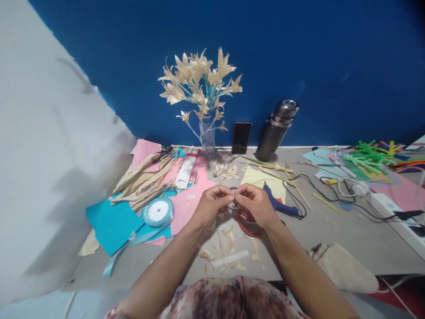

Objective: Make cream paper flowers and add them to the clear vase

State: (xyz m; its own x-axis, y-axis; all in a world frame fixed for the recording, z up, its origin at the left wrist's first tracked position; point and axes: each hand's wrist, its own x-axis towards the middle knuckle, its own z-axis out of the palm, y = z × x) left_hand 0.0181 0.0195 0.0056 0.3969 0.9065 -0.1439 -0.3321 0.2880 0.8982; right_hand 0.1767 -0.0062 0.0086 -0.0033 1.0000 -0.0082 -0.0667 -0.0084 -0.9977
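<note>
My left hand point(215, 204) and my right hand point(255, 204) meet over the middle of the table, thumbs and forefingers pinched and nearly touching. Whatever lies between the fingertips is too small to make out. Beneath my right hand show the red handles of a pair of scissors point(245, 229), partly covered. Just right of that hand lies a blue hot glue gun point(282, 204), beside a yellow sheet of paper point(278, 178). Dry husk scraps point(227, 239) and a white strip point(232, 258) are scattered between my forearms.
Behind my hands stand a clear vase point(207, 137) of pale husk flowers point(199, 75), a phone point(241, 138) and a thermos flask point(276, 130). Ribbon roll point(149, 212), paper and husks point(139, 181) lie left. Right are black cable point(335, 195), power strip point(398, 217) and green pipe cleaners point(368, 157).
</note>
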